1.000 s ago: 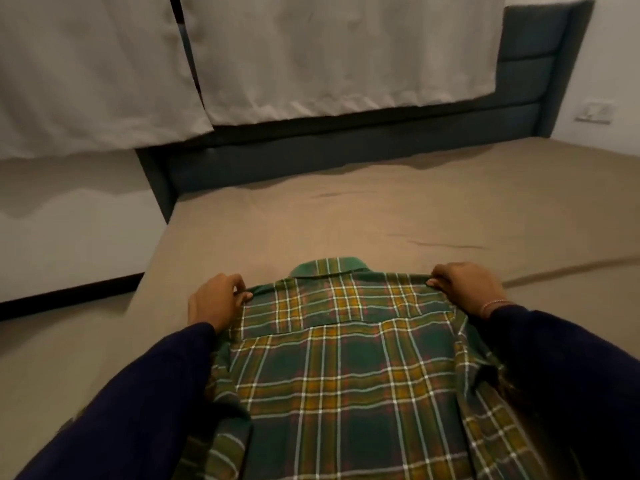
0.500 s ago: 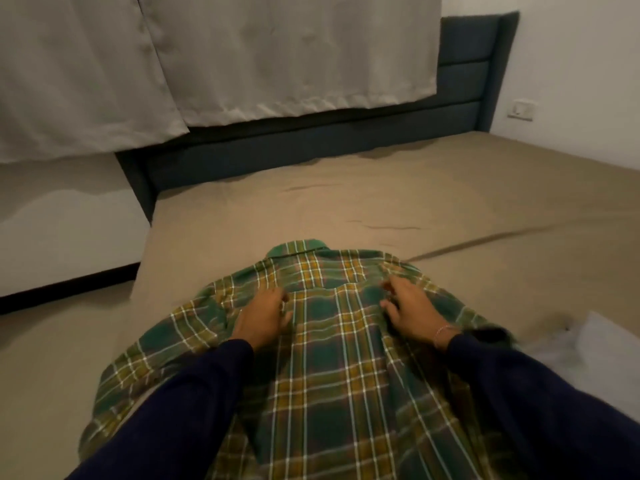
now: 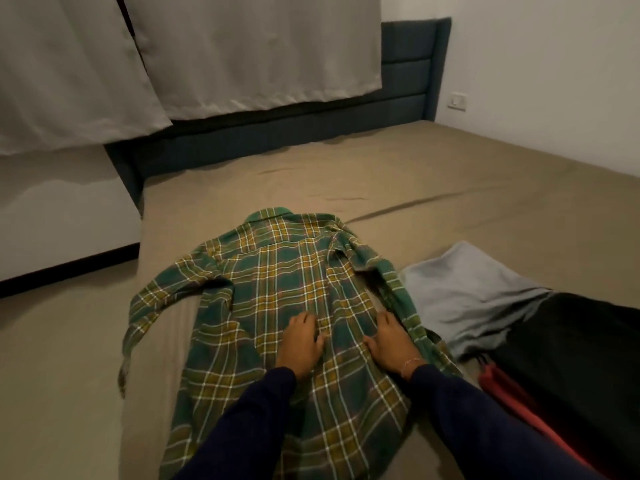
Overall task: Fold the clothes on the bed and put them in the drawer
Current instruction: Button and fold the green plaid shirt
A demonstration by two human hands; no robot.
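The plaid shirt (image 3: 277, 306) lies back-up on the bed (image 3: 450, 188), collar away from me. A second ago I pinched its shoulders; now my left hand (image 3: 300, 344) and right hand (image 3: 389, 344) press flat, apart, smoothing it down. Sleeves still sprawl, so folding comes next.

Under the fingers (image 3: 304, 323) of both hands lies a shirt (image 3: 277, 282) in green and mustard-yellow plaid crossed by thin white lines, on a tan sheet (image 3: 433, 174). To their right lie a pale grey garment (image 3: 464, 289), a black one (image 3: 581, 358) and a red one (image 3: 509, 393). Both sleeves (image 3: 249, 420) are navy; beyond the fingertips stand a dark blue-grey headboard (image 3: 408, 74) and off-white curtains (image 3: 242, 46).
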